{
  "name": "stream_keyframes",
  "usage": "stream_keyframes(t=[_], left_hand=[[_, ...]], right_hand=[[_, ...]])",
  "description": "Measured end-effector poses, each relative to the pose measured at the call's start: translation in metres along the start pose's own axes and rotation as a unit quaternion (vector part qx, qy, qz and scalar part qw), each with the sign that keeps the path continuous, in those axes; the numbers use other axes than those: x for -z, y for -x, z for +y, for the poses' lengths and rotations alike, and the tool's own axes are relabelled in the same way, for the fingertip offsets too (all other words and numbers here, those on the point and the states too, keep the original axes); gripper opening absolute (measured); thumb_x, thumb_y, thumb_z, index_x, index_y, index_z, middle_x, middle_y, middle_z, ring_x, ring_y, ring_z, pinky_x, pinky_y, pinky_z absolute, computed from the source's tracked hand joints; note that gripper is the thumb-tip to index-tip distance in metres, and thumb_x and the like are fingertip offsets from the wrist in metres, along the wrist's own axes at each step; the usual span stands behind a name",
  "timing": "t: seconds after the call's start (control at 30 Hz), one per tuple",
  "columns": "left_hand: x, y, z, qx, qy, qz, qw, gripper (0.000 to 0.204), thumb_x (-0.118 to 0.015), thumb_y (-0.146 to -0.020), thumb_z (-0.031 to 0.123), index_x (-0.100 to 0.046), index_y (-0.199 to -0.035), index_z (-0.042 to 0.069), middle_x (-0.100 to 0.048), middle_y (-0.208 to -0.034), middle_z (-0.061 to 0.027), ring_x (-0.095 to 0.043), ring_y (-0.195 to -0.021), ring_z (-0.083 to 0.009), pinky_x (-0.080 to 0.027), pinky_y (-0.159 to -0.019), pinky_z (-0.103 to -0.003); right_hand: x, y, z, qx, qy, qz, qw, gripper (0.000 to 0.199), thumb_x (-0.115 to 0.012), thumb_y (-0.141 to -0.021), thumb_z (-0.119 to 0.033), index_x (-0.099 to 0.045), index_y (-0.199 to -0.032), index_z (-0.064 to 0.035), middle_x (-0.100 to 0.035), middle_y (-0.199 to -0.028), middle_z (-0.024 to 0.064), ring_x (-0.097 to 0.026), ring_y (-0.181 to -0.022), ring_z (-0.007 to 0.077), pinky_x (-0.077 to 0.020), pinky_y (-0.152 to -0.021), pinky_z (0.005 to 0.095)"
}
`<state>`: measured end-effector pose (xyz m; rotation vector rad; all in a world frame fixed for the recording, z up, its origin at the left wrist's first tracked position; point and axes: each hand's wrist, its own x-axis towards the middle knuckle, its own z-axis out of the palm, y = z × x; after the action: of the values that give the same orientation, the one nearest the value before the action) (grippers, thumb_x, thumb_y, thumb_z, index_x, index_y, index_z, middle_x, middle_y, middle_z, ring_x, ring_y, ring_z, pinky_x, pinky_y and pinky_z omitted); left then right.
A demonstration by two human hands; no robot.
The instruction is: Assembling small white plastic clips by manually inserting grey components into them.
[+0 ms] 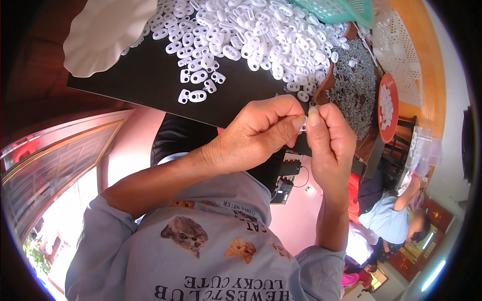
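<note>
My left hand [258,133] pinches a small white plastic piece [303,126] with holes, mostly covered by the thumb and fingers. Right beside it, my right hand [331,138] is closed in a pinch, its thumb tip nearly meeting the left thumb. Whatever lies between the right fingertips is too small and hidden to name. Beyond both hands, a large heap of white two-hole oval plastic pieces [251,35] covers the black tabletop [135,83]. A few of these pieces [192,96] lie apart, nearer the front edge.
Small grey metal parts [351,80] are heaped on the right. Beside them is a red bowl [390,131] with white pieces inside. A white wavy-edged tray [100,37] sits far left, a green basket [369,20] far right. Another person [389,218] is at lower right.
</note>
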<state>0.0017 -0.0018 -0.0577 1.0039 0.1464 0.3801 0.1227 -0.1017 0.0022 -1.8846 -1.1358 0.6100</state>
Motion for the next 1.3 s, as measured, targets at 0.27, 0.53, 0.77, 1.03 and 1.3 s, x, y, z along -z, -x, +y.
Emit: stream_keyframes(t=[0.27,0.53,0.77,1.03,1.3], left_hand=[[0.001,0.001,0.005,0.04,0.009,0.008,0.999,0.019,-0.05,-0.1,0.02,-0.056,-0.094,0.003,-0.057,-0.076,-0.0001,-0.047,-0.063,-0.0043,-0.039,-0.057,-0.019],[0.002,-0.001,0.006,0.055,0.029,0.002,0.998,0.016,-0.051,-0.099,0.018,-0.056,-0.094,0.003,-0.057,-0.075,-0.0005,-0.047,-0.063,-0.0044,-0.039,-0.057,-0.02],[0.003,-0.001,0.008,0.066,-0.004,-0.002,0.998,0.015,-0.049,-0.099,0.016,-0.055,-0.094,0.003,-0.056,-0.075,-0.0004,-0.046,-0.063,-0.0041,-0.038,-0.056,-0.019],[0.003,-0.002,0.007,0.022,-0.019,-0.024,0.999,0.014,-0.049,-0.099,0.014,-0.056,-0.096,0.003,-0.054,-0.076,0.0005,-0.047,-0.064,-0.0037,-0.038,-0.057,-0.019],[0.002,0.005,0.007,0.016,-0.001,-0.019,1.0,0.015,-0.05,-0.099,0.017,-0.057,-0.096,0.004,-0.057,-0.077,0.0004,-0.048,-0.065,-0.0036,-0.04,-0.058,-0.018]], right_hand=[[0.014,0.005,-0.005,-0.083,-0.094,-0.052,0.991,0.013,-0.053,-0.097,-0.012,-0.053,-0.09,-0.0007,-0.046,-0.068,-0.0046,-0.038,-0.06,0.0021,-0.0317,-0.051,0.0198],[0.017,-0.001,0.006,0.009,-0.046,-0.063,0.997,0.008,-0.055,-0.095,-0.008,-0.053,-0.093,-0.0004,-0.05,-0.071,-0.002,-0.043,-0.062,0.0023,-0.0346,-0.053,0.0188],[0.013,-0.003,0.002,-0.006,0.004,-0.073,0.997,0.009,-0.054,-0.094,-0.007,-0.052,-0.089,0.0008,-0.051,-0.069,0.0062,-0.047,-0.058,0.0128,-0.0382,-0.053,0.0266],[0.012,-0.001,-0.005,0.059,0.069,-0.075,0.993,0.013,-0.052,-0.094,-0.006,-0.049,-0.083,0.0006,-0.047,-0.067,0.0093,-0.043,-0.055,0.0183,-0.0358,-0.051,0.0303],[0.021,-0.001,0.005,-0.012,-0.007,-0.087,0.996,0.01,-0.051,-0.096,-0.009,-0.054,-0.09,-0.0003,-0.047,-0.071,0.0011,-0.041,-0.062,0.0066,-0.0339,-0.055,0.022]])
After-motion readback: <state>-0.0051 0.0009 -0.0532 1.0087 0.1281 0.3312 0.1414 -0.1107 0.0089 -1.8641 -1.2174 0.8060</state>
